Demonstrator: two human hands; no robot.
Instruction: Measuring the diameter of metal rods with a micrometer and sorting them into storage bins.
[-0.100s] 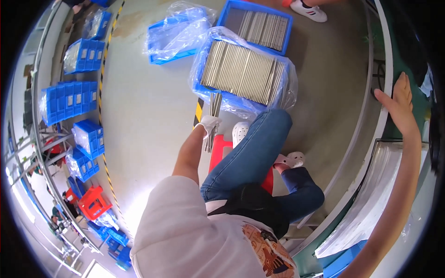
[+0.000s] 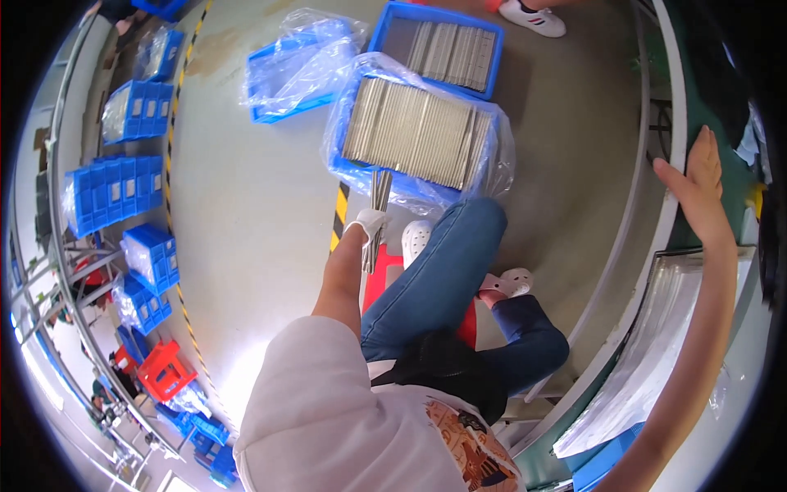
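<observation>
The rods (image 2: 414,131) are toned silver-grey, and by their packed rows fine light-and-dark stripes are formed. The bins (image 2: 494,66) are coloured solid blue, and the film (image 2: 498,164) is left clear and colourless. The left hand (image 2: 370,220) is covered in white. Red is shown by the stool (image 2: 375,277) and the crate (image 2: 164,371). The grey floor (image 2: 246,180) is marked with black-and-yellow striped tape (image 2: 340,215). Blue is worn in the jeans (image 2: 443,275), black in the pouch (image 2: 451,369); the white shirt (image 2: 303,394) is printed in orange and black. The desk (image 2: 739,223) is surfaced in green
</observation>
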